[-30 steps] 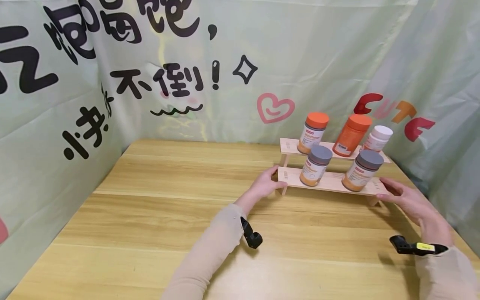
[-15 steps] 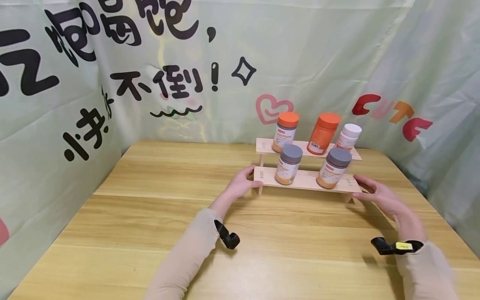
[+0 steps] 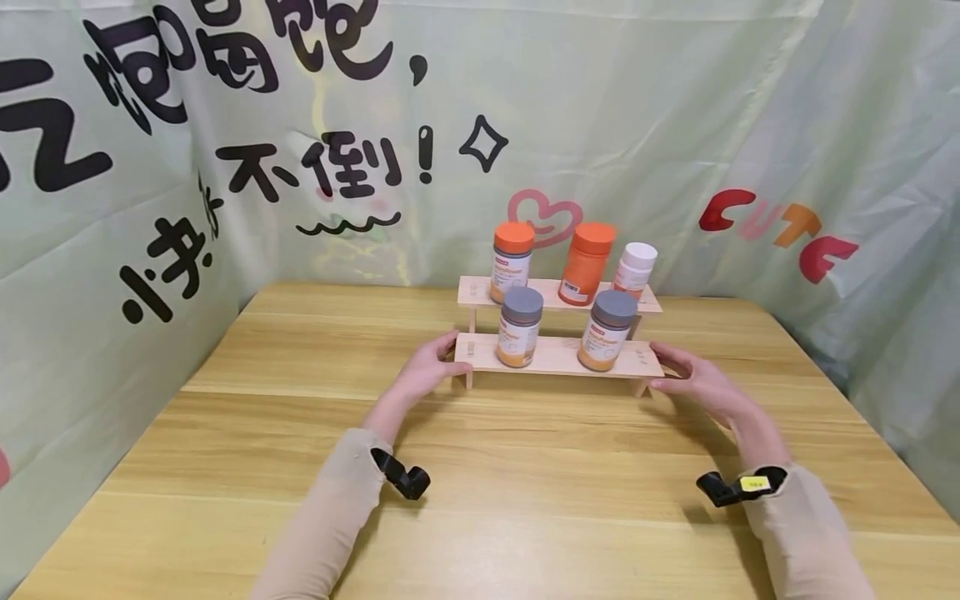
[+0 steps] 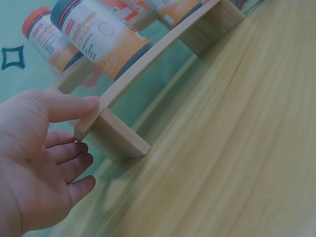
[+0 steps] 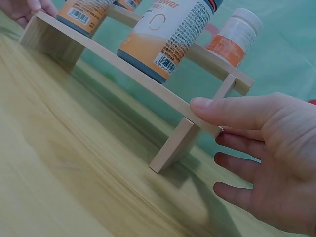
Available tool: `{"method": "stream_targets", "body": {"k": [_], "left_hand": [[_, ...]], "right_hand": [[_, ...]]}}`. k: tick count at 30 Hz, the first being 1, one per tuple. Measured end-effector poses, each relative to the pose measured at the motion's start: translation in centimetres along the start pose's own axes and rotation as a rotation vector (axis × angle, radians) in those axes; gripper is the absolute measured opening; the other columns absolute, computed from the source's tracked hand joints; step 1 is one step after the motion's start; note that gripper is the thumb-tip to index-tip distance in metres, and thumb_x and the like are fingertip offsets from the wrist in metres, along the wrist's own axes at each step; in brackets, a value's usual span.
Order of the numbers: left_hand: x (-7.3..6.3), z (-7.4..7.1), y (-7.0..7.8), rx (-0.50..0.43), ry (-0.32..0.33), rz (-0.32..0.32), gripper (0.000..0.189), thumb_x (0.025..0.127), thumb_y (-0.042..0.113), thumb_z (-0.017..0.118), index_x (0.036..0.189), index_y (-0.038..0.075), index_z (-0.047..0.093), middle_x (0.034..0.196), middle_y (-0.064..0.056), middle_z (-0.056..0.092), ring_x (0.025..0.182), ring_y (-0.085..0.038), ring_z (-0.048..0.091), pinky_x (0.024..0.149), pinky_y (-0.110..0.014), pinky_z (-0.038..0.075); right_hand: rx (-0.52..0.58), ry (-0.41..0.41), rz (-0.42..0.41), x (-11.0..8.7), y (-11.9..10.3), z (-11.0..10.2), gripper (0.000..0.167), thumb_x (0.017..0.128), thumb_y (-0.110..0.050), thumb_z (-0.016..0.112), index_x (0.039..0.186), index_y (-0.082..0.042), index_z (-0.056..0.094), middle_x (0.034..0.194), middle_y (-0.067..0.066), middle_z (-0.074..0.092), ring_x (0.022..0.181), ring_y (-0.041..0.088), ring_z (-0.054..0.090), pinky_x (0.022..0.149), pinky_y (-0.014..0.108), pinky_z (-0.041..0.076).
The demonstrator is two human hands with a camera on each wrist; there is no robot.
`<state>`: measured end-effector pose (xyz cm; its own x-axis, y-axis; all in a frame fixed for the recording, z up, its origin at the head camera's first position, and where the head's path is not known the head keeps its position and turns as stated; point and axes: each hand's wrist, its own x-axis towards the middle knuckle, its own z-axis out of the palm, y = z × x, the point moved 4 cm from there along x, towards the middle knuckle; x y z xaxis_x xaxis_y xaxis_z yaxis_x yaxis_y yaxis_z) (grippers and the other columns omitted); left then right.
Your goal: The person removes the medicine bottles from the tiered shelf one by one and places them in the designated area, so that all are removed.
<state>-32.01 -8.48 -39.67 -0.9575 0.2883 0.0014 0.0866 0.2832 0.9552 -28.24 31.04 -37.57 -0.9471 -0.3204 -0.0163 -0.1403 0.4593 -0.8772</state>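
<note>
A two-tier wooden shelf rack [image 3: 558,357] stands on the table, held at both ends. My left hand [image 3: 427,367] pinches the left end of its lower board, thumb at the front edge and fingers behind, as the left wrist view also shows. At the other end my right hand [image 3: 697,383] grips the board the same way. On the lower board are two grey-capped supplement bottles, one left [image 3: 519,329] and one right [image 3: 606,332]. The upper board carries an orange-capped bottle [image 3: 512,262], an all-orange bottle [image 3: 587,265] and a small white-capped bottle [image 3: 634,271], its base partly hidden.
The wooden table [image 3: 300,467] spreads in front of the rack and to both sides. A pale green cloth [image 3: 652,108] with printed lettering hangs behind and along the sides. Black wrist cameras sit on the left wrist [image 3: 401,475] and right wrist [image 3: 738,487].
Both hands have moved left across the table together with the rack, from the right side toward the middle. All the bottles travelled upright with it, and the grips look the same.
</note>
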Motion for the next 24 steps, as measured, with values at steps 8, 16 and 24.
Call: {"method": "stream_targets", "body": {"k": [8,16,24], "left_hand": [[-1.3,-3.1,-0.8,0.008,-0.018,0.001,0.078,0.083,0.01,0.068,0.145,-0.002,0.023,0.147,-0.018,0.028,0.133,-0.03,0.029,0.108,-0.04,0.026],[-3.3,-6.1,-0.9,0.001,-0.024,0.022,0.076,0.085,0.009,0.066,0.144,-0.007,0.02,0.148,-0.023,0.023,0.134,-0.035,0.026,0.11,-0.044,0.021],[-4.0,-8.1,-1.9,0.028,-0.002,0.035,0.077,0.085,0.01,0.065,0.144,-0.008,0.019,0.147,-0.025,0.024,0.134,-0.036,0.025,0.11,-0.045,0.02]], "right_hand": [[0.03,-0.04,-0.007,0.9,-1.2,2.4,0.074,0.087,-0.011,0.063,0.143,0.009,0.02,0.146,0.029,0.021,0.134,0.043,0.017,0.107,0.057,0.013],[0.057,-0.08,-0.022,1.9,-2.4,5.0,0.073,0.088,-0.013,0.063,0.144,0.006,0.021,0.146,0.028,0.024,0.135,0.041,0.018,0.108,0.055,0.015],[0.075,-0.07,-0.02,2.4,-3.6,7.2,0.073,0.087,-0.015,0.065,0.144,0.006,0.023,0.145,0.028,0.026,0.134,0.041,0.021,0.108,0.055,0.017]]}}
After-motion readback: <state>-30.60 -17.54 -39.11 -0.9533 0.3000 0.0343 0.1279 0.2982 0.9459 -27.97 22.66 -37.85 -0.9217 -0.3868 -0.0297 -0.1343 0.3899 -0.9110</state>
